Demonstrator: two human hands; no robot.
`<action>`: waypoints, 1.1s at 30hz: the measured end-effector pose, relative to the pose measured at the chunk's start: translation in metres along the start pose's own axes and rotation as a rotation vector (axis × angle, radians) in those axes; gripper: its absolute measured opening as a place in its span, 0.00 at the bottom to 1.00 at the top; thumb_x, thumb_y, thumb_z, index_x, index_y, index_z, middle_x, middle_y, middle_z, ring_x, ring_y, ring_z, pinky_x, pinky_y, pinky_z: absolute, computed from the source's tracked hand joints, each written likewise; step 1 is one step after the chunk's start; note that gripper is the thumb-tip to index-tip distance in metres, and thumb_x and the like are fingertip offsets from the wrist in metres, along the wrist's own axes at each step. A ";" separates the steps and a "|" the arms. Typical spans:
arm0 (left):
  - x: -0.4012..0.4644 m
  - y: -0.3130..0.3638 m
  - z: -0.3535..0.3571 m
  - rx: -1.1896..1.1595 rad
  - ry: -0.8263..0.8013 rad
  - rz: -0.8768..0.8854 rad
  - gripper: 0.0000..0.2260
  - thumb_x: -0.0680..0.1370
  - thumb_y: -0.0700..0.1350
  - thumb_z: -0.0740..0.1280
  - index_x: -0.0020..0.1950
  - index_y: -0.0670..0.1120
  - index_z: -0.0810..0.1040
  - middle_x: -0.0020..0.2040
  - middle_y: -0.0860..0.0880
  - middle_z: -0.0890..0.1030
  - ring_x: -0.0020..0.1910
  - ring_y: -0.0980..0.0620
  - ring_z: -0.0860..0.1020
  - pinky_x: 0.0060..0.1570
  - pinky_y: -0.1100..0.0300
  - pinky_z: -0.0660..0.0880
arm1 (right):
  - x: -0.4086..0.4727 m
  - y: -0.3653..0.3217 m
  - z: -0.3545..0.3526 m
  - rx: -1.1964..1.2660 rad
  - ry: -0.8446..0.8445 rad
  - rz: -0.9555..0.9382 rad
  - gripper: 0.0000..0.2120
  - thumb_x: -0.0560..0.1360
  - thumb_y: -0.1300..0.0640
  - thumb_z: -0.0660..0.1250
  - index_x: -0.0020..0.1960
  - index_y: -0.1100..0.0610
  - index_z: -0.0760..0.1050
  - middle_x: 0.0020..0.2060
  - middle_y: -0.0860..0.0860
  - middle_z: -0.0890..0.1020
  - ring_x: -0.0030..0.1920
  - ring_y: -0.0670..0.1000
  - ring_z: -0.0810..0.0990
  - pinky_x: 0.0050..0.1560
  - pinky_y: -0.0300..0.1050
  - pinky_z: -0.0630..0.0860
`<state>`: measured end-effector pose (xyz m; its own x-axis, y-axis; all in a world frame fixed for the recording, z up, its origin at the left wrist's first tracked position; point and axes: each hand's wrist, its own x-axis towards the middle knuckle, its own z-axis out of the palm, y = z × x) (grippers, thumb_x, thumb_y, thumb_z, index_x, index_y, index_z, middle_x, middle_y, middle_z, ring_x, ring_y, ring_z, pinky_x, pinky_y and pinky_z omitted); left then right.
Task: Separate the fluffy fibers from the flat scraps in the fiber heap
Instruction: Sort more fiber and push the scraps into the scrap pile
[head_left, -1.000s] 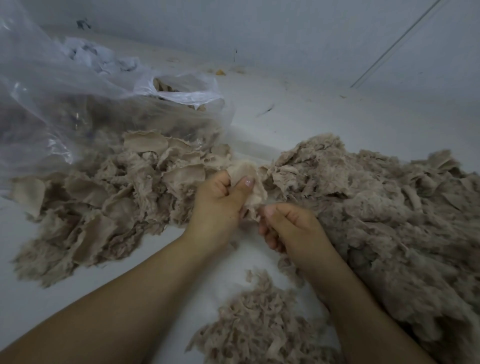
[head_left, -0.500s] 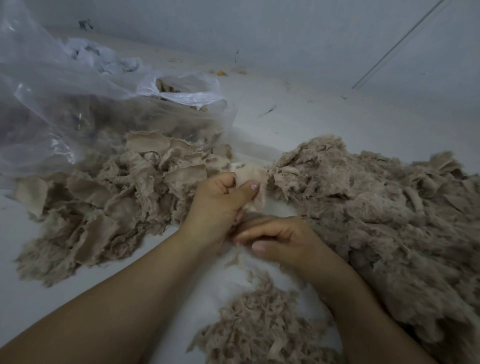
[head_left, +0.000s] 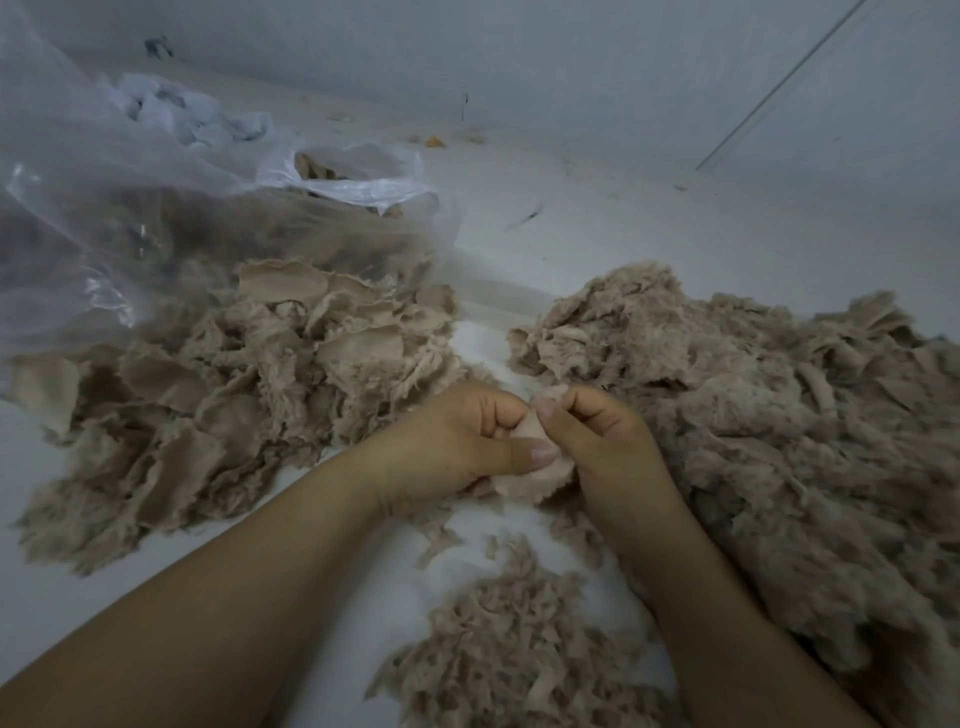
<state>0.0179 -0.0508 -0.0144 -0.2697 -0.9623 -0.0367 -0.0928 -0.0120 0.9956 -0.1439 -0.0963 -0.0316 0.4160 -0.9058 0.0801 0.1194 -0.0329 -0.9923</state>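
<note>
Both hands meet at the centre over the pale surface. My left hand (head_left: 457, 447) pinches a small beige flat scrap (head_left: 530, 480) with thumb on top. My right hand (head_left: 608, 441) grips the same scrap from its right side, fingers curled. A big mixed fiber heap (head_left: 769, 426) of fluffy brownish fibers spreads on the right. The pile of flat scraps (head_left: 234, 395) lies on the left. A smaller mound of fluffy fibers (head_left: 514, 649) sits near me, between my forearms.
A large clear plastic bag (head_left: 156, 208) holding more fiber material lies at the back left, its open mouth toward the scrap pile. A grey wall (head_left: 571, 62) rises behind. Small bits of debris dot the pale floor (head_left: 597, 223) beyond the heaps.
The hands have dropped lower and nearer to me. The right hand, which had reached flat under the left, has come up and now grips the scrap together with the left.
</note>
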 end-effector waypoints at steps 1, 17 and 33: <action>0.000 0.000 0.000 -0.005 -0.007 0.004 0.08 0.75 0.45 0.69 0.41 0.41 0.80 0.27 0.45 0.72 0.24 0.53 0.67 0.24 0.64 0.63 | 0.000 0.000 0.000 0.026 0.030 0.023 0.16 0.76 0.58 0.69 0.40 0.70 0.73 0.36 0.66 0.76 0.38 0.59 0.73 0.41 0.63 0.73; -0.004 0.002 -0.025 1.338 1.002 0.299 0.19 0.64 0.32 0.74 0.53 0.39 0.77 0.47 0.37 0.75 0.39 0.39 0.75 0.29 0.56 0.64 | -0.008 -0.006 -0.005 -0.178 -0.217 -0.136 0.24 0.75 0.49 0.67 0.22 0.55 0.74 0.42 0.57 0.85 0.51 0.52 0.84 0.52 0.45 0.80; -0.007 -0.011 0.011 1.642 0.367 0.459 0.07 0.70 0.42 0.69 0.47 0.43 0.81 0.54 0.45 0.78 0.54 0.42 0.73 0.51 0.49 0.67 | -0.001 0.001 -0.015 0.231 0.174 -0.040 0.24 0.82 0.53 0.58 0.29 0.54 0.78 0.35 0.53 0.82 0.41 0.51 0.81 0.49 0.46 0.79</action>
<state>0.0107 -0.0405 -0.0262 -0.3594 -0.8174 0.4502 -0.9326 0.2976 -0.2042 -0.1578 -0.1021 -0.0340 0.2485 -0.9652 0.0818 0.3427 0.0086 -0.9394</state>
